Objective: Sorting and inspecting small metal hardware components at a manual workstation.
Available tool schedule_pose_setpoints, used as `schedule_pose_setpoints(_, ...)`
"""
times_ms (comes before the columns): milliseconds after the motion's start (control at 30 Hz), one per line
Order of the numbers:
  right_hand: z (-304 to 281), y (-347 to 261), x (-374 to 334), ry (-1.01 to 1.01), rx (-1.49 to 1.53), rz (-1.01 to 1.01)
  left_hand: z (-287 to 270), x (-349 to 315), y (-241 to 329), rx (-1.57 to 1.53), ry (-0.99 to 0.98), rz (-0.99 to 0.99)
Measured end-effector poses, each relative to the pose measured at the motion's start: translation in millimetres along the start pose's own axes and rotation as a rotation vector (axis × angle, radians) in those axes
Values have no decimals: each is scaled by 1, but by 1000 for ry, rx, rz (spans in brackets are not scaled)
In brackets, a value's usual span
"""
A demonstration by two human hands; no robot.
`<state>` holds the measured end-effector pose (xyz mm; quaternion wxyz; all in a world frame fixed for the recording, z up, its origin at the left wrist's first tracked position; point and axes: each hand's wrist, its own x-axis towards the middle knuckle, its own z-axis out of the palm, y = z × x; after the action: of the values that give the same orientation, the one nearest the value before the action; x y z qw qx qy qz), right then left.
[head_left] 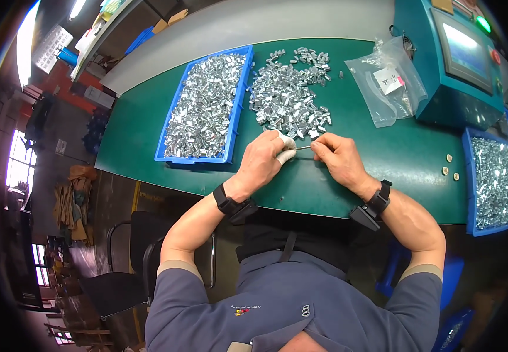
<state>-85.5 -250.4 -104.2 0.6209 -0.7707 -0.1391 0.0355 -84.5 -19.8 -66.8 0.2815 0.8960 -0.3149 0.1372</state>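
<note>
Above the near part of the green table (207,179), both my hands meet in front of a loose pile of small silvery metal pieces (289,100). My left hand (264,157) is closed in a pinch, with white covers on its thumb and forefinger. Whatever sits between those fingertips is too hidden to name. My right hand (342,159) pinches a thin metal rod (304,147), whose other end reaches the left fingertips. A black strap with a small box is on each wrist.
Left of the pile stands a blue tray (234,126) full of similar pieces. A clear plastic bag (377,97) with a label lies at the right, beside a teal machine (459,64) with a screen. Several small round pieces (445,171) lie near another filled blue tray (471,193).
</note>
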Motion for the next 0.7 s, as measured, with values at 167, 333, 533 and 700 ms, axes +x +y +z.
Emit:
schedule_pose_setpoints(167,3,6,1,38,175,-10,-1,6,4,9,85,19)
schedule_pose_setpoints(333,2,3,0,11,145,-5,5,1,-5,-47,21,1)
schedule_pose_setpoints(533,-1,-1,-1,-76,61,50,10,7,8,-39,-19,29)
schedule_pose_setpoints(700,2,-2,2,-68,83,48,13,11,4,-45,70,82)
